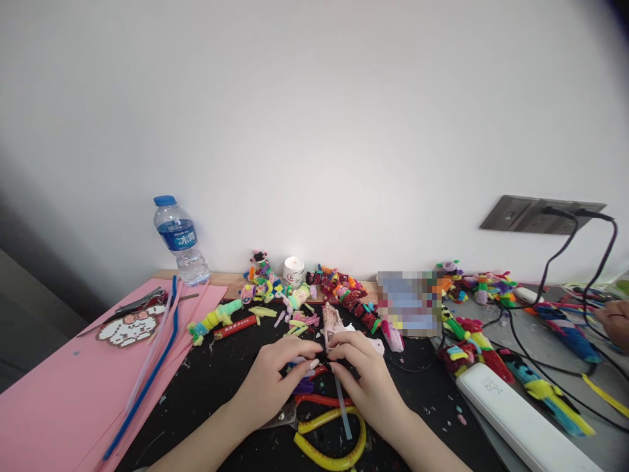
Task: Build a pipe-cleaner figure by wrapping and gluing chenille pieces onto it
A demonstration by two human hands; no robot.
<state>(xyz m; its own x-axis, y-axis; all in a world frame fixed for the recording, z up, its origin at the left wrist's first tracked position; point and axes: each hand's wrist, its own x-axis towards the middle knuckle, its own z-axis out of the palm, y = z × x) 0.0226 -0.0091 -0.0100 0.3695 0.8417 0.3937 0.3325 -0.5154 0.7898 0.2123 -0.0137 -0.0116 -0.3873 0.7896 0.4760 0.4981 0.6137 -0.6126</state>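
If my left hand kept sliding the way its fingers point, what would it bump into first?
The left hand points right, fingertips almost meeting the right hand. It would likely meet those fingers first, over the small pinkish piece pinched between them, though depth is unclear.

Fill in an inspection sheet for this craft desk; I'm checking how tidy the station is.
Surface: black mat strewn with small scraps; pink paper sheets at left.
Job's things: small pale piece pinched between both hands; pliers with yellow handles just below them.
Clutter: pipe-cleaner figures, water bottle, white jar, white power strip.
Fingers: left hand and right hand meet at the piece.
Cables: black cables run from wall socket.
Surroundings: white wall; another person's hand at right.
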